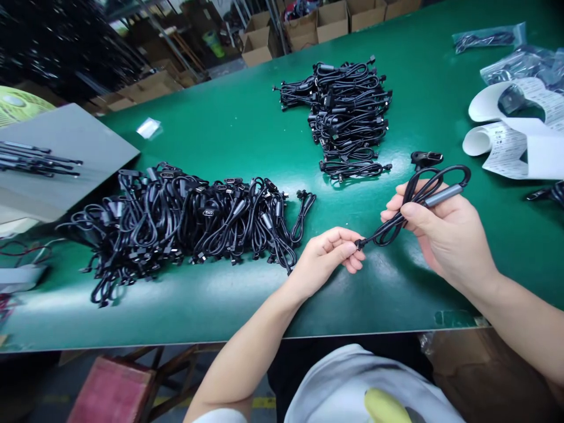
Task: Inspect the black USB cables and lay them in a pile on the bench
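Note:
A coiled black cable (388, 232) is stretched between my two hands above the green table (247, 299). My right hand (453, 229) grips its looped bundle, thumb on top, with a grey cylindrical part (444, 194) and a black connector (426, 158) sticking out beyond the fingers. The thumb and fingertips of my left hand (332, 255) pinch the small plug at the cable's other end. Left of that hand lies a large heap of similar coiled cables (198, 220). Farther back, more bundled cables (350, 111) lie in a neater stack.
At the right are a curled strip of printed white labels (502, 138) and clear plastic bags (489, 38) with dark contents. A grey box (83, 153) with dark rods stands at the left. Cardboard boxes (332, 20) line the far side, and a red stool (110, 390) sits below the front edge.

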Tool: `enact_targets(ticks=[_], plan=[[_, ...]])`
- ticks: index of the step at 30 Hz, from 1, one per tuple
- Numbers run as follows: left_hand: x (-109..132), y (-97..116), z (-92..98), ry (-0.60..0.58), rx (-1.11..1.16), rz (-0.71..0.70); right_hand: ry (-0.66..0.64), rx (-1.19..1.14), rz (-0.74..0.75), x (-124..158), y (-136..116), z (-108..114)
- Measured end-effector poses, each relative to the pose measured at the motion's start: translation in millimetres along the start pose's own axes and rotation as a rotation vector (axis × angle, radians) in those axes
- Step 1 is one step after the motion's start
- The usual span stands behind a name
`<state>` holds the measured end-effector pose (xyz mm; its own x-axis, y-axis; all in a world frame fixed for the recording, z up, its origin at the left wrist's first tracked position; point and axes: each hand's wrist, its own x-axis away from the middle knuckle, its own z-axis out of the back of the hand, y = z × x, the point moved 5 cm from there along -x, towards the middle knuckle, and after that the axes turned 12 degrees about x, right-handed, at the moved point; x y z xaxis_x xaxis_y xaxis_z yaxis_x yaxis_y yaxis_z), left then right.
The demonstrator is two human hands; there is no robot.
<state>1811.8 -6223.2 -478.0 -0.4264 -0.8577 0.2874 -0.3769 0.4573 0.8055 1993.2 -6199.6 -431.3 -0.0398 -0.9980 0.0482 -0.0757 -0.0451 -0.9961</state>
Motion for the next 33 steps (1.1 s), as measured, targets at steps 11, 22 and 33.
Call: enact_targets(ticks=[11, 22, 33], plan=[[-2.4, -4.2, -0.2, -0.053, -0.007, 0.003, -0.029, 0.002, -0.011, -0.2, -0.3, -2.9], [-0.5, 40.0, 45.8, 0.577, -1.263, -0.513, -0.094, 0.107, -0.141, -1.9, 15.2, 0.9], [-5.3, 15.5, 14.2, 0.168, -0.007, -0.272, -0.463, 0.111, -0.305, 13.1, 49.7, -32.5]])
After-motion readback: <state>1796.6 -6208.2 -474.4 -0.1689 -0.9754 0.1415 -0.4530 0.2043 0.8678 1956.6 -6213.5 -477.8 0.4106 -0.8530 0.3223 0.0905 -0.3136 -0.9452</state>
